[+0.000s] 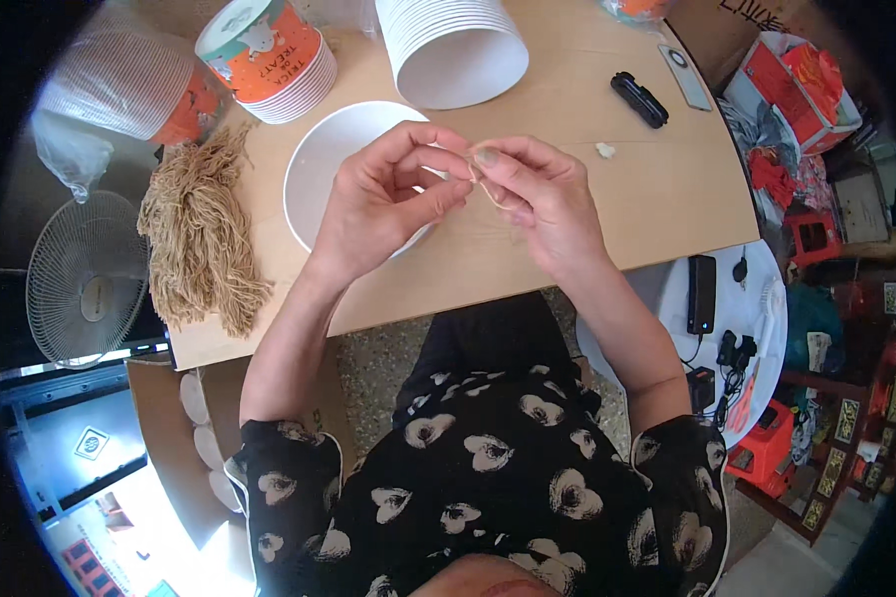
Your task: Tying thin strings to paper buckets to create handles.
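A thin tan cord (495, 198) is pinched between my two hands above the table's front half. My left hand (393, 194) has its thumb and fingertips closed on one part of it. Meeting it at the fingertips, my right hand (543, 194) grips the cord between thumb and forefinger, and a short loop hangs below. Under my left hand sits a white paper bucket or bowl (314, 149), partly hidden by that hand. A bundle of tan cords (204, 234) lies at the table's left edge.
Stacked white paper buckets (458, 60) and orange printed buckets (269, 60) stand at the back. On the right of the table (667, 199) lie a black folding tool (639, 99), a phone (685, 77) and a white scrap (605, 150). A fan (88, 284) stands left; a round white stool (657, 289) holds chargers.
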Demonstrator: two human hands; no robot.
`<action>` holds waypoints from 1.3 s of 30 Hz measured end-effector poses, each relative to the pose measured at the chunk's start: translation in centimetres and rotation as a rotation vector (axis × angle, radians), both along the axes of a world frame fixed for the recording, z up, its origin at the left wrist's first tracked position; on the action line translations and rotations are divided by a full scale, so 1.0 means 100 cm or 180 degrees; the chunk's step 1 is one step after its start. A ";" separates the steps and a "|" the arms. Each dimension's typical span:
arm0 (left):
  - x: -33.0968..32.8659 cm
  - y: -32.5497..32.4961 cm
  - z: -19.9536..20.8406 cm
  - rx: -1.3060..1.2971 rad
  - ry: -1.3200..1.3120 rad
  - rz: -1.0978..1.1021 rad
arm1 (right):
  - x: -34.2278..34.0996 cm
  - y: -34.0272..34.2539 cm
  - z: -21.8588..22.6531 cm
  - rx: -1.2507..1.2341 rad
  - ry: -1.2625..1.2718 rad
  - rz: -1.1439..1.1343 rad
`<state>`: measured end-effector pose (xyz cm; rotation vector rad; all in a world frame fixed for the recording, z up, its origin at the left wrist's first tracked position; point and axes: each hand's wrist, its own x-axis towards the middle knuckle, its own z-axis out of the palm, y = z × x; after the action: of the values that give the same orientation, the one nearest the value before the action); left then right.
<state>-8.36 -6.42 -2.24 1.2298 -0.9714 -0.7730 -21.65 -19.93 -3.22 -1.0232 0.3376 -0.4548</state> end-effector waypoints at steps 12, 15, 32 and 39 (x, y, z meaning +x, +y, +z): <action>-0.007 0.003 -0.004 -0.0164 -0.1005 0.0825 | 0.002 0.004 -0.006 0.0276 0.0016 0.0133; -0.004 0.005 -0.002 0.0038 -0.0880 0.0732 | 0.001 0.002 -0.006 0.0374 0.0029 0.0205; 0.015 0.004 0.008 0.0754 0.0041 -0.0038 | -0.009 -0.017 0.018 -0.1439 -0.0158 0.0333; 0.018 0.003 0.010 0.0988 0.0226 -0.0228 | 0.002 -0.036 0.012 -0.1438 -0.0086 0.0121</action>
<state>-6.60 -6.11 -1.24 1.4287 -0.8621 -1.0460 -21.45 -23.51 -2.06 -1.4584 0.1930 -0.5226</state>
